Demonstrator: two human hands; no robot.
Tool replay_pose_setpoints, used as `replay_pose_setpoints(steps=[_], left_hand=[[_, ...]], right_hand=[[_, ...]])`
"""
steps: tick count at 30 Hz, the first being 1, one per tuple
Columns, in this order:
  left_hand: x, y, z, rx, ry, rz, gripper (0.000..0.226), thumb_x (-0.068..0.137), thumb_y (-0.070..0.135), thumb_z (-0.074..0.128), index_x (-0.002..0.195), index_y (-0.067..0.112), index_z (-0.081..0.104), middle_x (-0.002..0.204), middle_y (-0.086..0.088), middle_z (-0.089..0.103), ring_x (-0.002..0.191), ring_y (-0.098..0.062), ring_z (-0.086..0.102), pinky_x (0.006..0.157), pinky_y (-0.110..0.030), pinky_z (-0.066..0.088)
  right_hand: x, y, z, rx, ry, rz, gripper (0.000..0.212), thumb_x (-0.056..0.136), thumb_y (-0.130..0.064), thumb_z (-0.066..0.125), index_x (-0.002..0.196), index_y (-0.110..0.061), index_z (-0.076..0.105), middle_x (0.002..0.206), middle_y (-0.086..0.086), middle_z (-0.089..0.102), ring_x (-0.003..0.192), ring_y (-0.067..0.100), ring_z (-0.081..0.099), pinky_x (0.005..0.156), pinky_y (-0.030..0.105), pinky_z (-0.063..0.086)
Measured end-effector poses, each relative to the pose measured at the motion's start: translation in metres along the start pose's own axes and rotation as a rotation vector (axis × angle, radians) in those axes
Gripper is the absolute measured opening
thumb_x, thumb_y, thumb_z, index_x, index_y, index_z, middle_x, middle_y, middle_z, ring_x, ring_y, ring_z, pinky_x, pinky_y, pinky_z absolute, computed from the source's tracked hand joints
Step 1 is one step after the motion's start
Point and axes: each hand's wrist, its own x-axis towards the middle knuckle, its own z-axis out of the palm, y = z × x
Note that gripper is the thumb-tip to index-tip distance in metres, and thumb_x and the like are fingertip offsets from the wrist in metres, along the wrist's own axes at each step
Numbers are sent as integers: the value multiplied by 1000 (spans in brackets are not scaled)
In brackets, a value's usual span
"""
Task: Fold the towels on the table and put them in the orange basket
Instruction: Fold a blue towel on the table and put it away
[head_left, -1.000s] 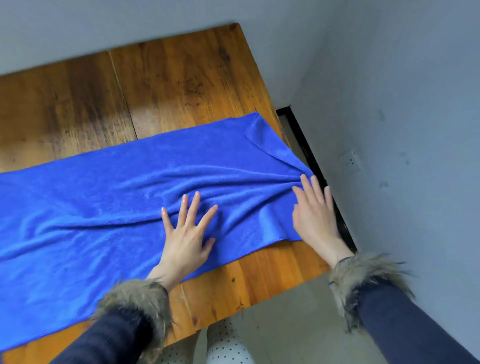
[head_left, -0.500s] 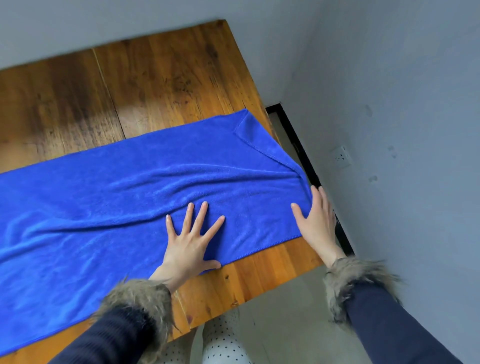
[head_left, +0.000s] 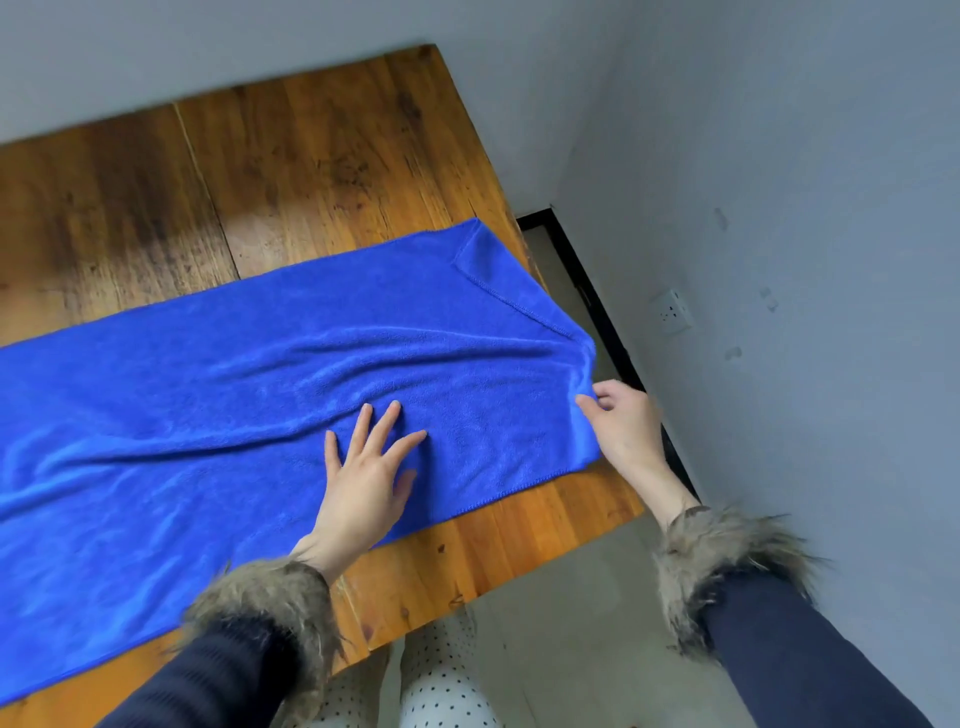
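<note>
From the head view, your blue towel (head_left: 270, 395) lies spread lengthwise across the wooden table (head_left: 322, 171), wrinkled, its right end reaching the table's right edge and its far right corner folded over. Your left hand (head_left: 366, 475) presses flat on it near the front hem, fingers straight and spread. Your right hand (head_left: 626, 423) pinches the towel's right edge at the table's side. Bare wood shows beyond the towel; a grey wall (head_left: 805, 208) stands close on the right.
</note>
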Motion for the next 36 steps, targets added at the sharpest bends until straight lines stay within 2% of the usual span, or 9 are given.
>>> replay_pose_setpoints(steps=[2, 3, 7, 11, 16, 23, 29, 33, 36], left_hand=[[-2, 5, 0, -114, 197, -56, 24, 82, 4, 61, 104, 12, 67, 120, -14, 59, 119, -41, 48, 90, -53, 46], [-4, 10, -3, -222, 225, -113, 19, 84, 2, 59, 99, 11, 68, 108, -11, 62, 108, -36, 53, 84, -45, 48], [-1, 28, -11, -678, 5, -360, 18, 95, 19, 48, 102, 16, 64, 98, 0, 64, 94, -19, 59, 83, -29, 46], [7, 31, -11, -828, -107, -546, 16, 93, 30, 50, 99, 20, 60, 94, 0, 66, 97, -23, 61, 88, -42, 50], [17, 35, -10, -783, -65, -611, 23, 86, 32, 62, 102, 17, 53, 77, 5, 63, 88, -16, 55, 61, -19, 40], [20, 43, -1, -544, -117, -592, 26, 85, 25, 61, 66, 11, 49, 79, -6, 52, 76, -25, 49, 61, -30, 38], [17, 37, -2, -553, -106, -509, 23, 89, 23, 56, 77, 3, 55, 80, -6, 50, 79, -24, 46, 64, -30, 34], [16, 36, -11, -671, -159, -548, 18, 91, 25, 54, 79, 12, 55, 81, -3, 56, 82, -20, 50, 65, -26, 37], [9, 38, -24, -774, -206, -550, 19, 90, 27, 56, 75, 16, 52, 75, 1, 57, 76, -18, 53, 61, -26, 43]], right_hand=[[-10, -15, 6, 32, -120, -32, 13, 87, -19, 62, 84, -7, 65, 81, 5, 70, 68, 9, 60, 69, 32, 50], [-16, -23, 12, 68, -187, -44, 12, 87, -17, 62, 88, -6, 66, 82, 3, 70, 61, 1, 59, 67, 30, 52], [-36, -49, 38, 240, -546, -33, 14, 91, -11, 54, 99, -6, 65, 75, 0, 65, 53, 4, 61, 56, 17, 53], [-8, -63, 39, 122, -285, -155, 22, 92, -22, 52, 81, -7, 64, 65, 1, 64, 55, 14, 61, 58, 24, 47], [47, -90, 43, -52, 27, -374, 16, 93, -21, 49, 89, -11, 61, 84, 0, 55, 76, 15, 49, 74, 29, 40], [102, -133, 75, -309, -8, -593, 21, 94, -13, 48, 107, 1, 57, 112, 16, 54, 102, 30, 52, 84, 30, 35], [118, -137, 92, -513, 6, -503, 38, 93, -29, 53, 116, 1, 48, 123, 20, 46, 116, 35, 43, 93, 39, 36], [119, -139, 90, -576, 11, -536, 24, 97, -13, 41, 114, 2, 49, 122, 20, 49, 113, 35, 45, 87, 37, 35], [111, -149, 82, -434, 33, -473, 23, 95, -7, 40, 109, 2, 56, 116, 18, 56, 105, 34, 51, 81, 36, 36]])
